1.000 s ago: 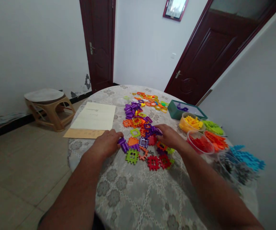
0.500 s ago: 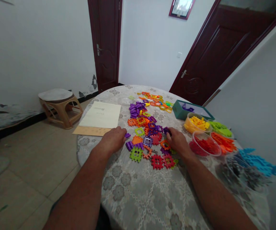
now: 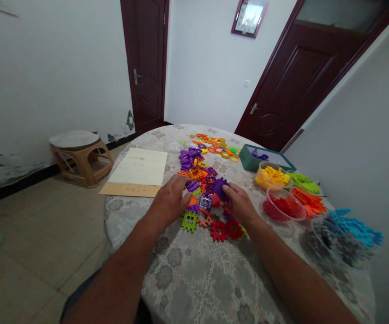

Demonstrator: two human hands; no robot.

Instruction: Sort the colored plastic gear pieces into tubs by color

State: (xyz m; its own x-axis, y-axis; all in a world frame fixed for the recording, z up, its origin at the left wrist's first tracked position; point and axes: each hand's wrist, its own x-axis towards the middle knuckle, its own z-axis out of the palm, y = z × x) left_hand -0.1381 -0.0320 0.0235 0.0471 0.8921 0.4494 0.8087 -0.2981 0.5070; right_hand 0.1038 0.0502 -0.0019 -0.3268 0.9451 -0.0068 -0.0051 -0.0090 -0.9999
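Floral-cloth bench [image 3: 194,281], loose toothed tiles [image 3: 214,231] strewn mid-surface. Right hand [image 3: 242,204] pinches a purple tile [image 3: 219,187] by its edge above them; it could slip if that pinch loosens. Left hand [image 3: 171,198] has thumb and fingers parted, purple tube piece [image 3: 193,185] at the tips; can't tell if gripped.

The right hand [image 3: 240,204] pinches a deep purple plate [image 3: 219,187] by its three o'clock edge; its rim is toothed, its visible face looks solid and is turned up toward the viewer. It sits at about four o'clock from the middle of the view. At nine o'clock from it lies a glossy purple ridged piece [image 3: 193,186], slanting from eight to two o'clock, by the left hand [image 3: 173,198]; contact there is unclear.
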